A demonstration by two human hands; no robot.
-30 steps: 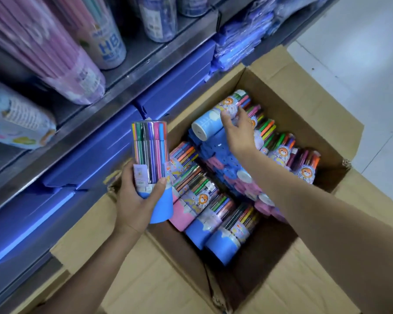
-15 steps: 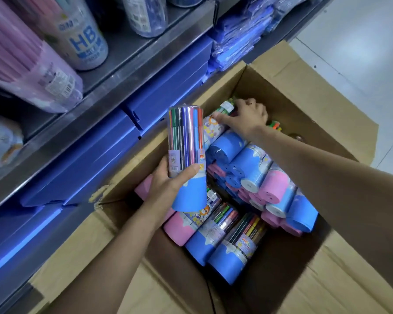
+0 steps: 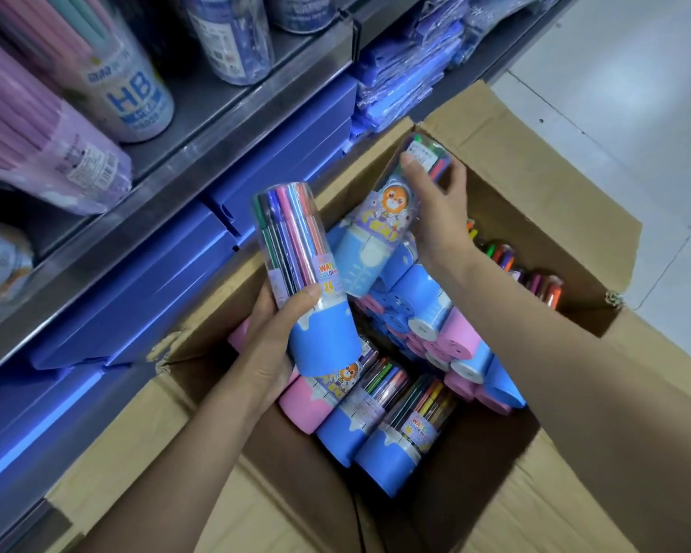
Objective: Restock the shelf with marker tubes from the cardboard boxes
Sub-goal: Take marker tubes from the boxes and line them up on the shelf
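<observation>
Currently at the pick-up stage: both hands loaded, nothing shelved from this pair yet. Left hand [image 3: 274, 345] curls round the blue base of an upright marker tube [image 3: 300, 273], thumb across the front, markers showing through the clear top. Right hand [image 3: 435, 209] grips a second marker tube [image 3: 380, 229] near its clear cap end, tilted, its blue base pointing down toward the pile — it looks lifted clear of the rest, though the hand hides the contact, so I can't be sure. Cardboard box [image 3: 535, 201] sits open on the floor just beside the shelf [image 3: 232, 113]; it holds many more tubes [image 3: 391, 417], blue and pink, lying on their sides in layers. HB pencil tubs [image 3: 132, 97] and purple packs stand on the shelf above; blue cases line the tier below.

Next move, as I judge it — carry both tubes up and left to a free spot on the shelf, and set them down base first so they stand. Which slot is meant for markers isn't visible from this angle.
</observation>
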